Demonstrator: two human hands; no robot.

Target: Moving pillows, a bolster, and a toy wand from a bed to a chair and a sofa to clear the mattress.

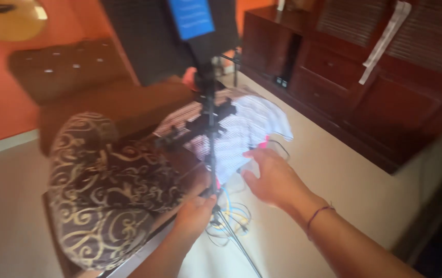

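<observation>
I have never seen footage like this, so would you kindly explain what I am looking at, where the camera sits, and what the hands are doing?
There is no machine here: this is one picture from a camera worn on a person's head, looking down at their own two bare hands. The picture is blurred by motion. The left hand is closed around the thin black pole of a stand, low down near where its legs spread over some tangled cables on the pale floor. The right hand, with a thread bracelet on its wrist, is open and touches the edge of a white striped cloth lying on a brown sofa. A dark cushion with pale swirls lies at the left. A dark wooden cabinet stands along the wall.
</observation>
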